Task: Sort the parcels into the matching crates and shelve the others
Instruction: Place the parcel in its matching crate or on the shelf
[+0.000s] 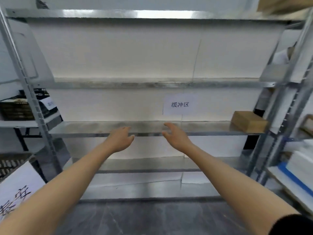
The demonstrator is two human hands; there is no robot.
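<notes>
Metal shelf point(84, 128), brown parcel point(249, 122) lying at its far right end. Left hand point(121, 139) and right hand point(175, 135) both empty, fingers loose, palms facing each other, apart, at the shelf's front edge. Paper label point(179, 104) on wall behind.

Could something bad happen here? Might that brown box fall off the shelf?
1. Maybe. The brown box sits at the far right end of the metal shelf, close to its front edge, so a bump or shake of the rack could knock it off.
2. The left hand and right hand are open and empty, right by the shelf's thin metal front edge. Sliding along it could scrape the fingers.
</notes>
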